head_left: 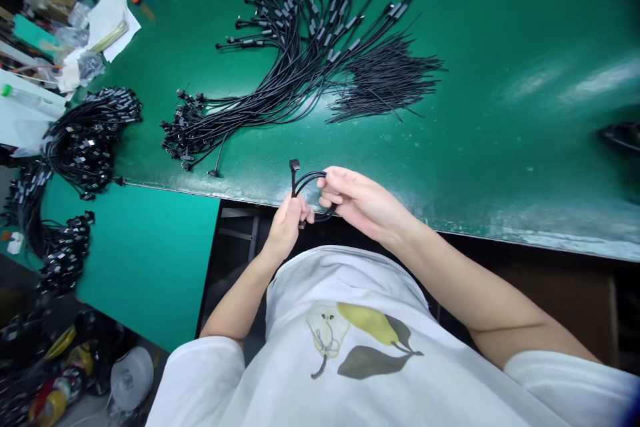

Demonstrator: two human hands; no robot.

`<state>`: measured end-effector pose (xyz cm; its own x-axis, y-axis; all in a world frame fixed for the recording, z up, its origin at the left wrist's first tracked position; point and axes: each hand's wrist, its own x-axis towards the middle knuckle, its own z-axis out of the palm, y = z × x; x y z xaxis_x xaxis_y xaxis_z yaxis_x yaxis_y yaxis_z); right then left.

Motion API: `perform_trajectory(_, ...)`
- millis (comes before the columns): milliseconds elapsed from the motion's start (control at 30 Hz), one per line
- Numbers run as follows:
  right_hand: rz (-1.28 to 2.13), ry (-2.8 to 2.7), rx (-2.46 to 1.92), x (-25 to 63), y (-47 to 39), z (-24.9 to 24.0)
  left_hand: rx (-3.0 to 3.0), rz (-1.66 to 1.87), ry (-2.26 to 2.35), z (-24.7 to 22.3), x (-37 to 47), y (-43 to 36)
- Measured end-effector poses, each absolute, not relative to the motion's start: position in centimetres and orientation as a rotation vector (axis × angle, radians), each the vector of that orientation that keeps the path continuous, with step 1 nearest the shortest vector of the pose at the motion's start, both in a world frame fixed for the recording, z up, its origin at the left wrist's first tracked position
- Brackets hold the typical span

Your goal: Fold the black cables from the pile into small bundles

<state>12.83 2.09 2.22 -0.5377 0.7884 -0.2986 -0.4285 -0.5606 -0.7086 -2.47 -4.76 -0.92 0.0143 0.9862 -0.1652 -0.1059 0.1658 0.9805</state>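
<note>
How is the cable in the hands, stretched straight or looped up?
Looped: the cable bends round between the left hand and the right hand.

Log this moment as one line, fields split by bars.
left grip: holding looped cable, plug sticking out | right grip: holding cable's loop | table: loose cables, thin black strips beside them

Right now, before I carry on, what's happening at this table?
A person holds one black cable, looped between the left hand and the right hand, by the near edge of the green table. A plug sticks up above the left hand. Beyond the hands lies a loose spread of similar cables, with a heap of thin black strips beside it. More cables sit bunched at the left.
</note>
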Motion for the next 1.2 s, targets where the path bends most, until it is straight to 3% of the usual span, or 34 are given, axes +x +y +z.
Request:
perform_trajectory(233, 2.024, -0.747, -0.744, 11.6, 0.7, 3.0, 1.662, 0.830, 1.531, -1.6, -2.4, -2.6)
perform_trajectory(400, 1.821, -0.822, -0.795, 10.9, 1.1, 2.7, 1.765, 0.810, 1.616, -2.4, -1.2, -2.3)
perform_trajectory(700, 1.822, -0.902, -0.735, 11.0, 3.1, 1.9, 0.958, 0.696, 0.927, -0.9, -0.3, -4.3)
perform_trajectory(967, 2.202, -0.695, -0.737, 12.8, 4.7, 2.3, 0.595, 0.662, 0.760, -0.1, 0.4, -3.8)
perform_trajectory(1200, 1.839, -0.730, -0.823, 12.4, 4.5, 1.3, 0.545, 0.703, 0.831, -1.5, -0.1, -2.2)
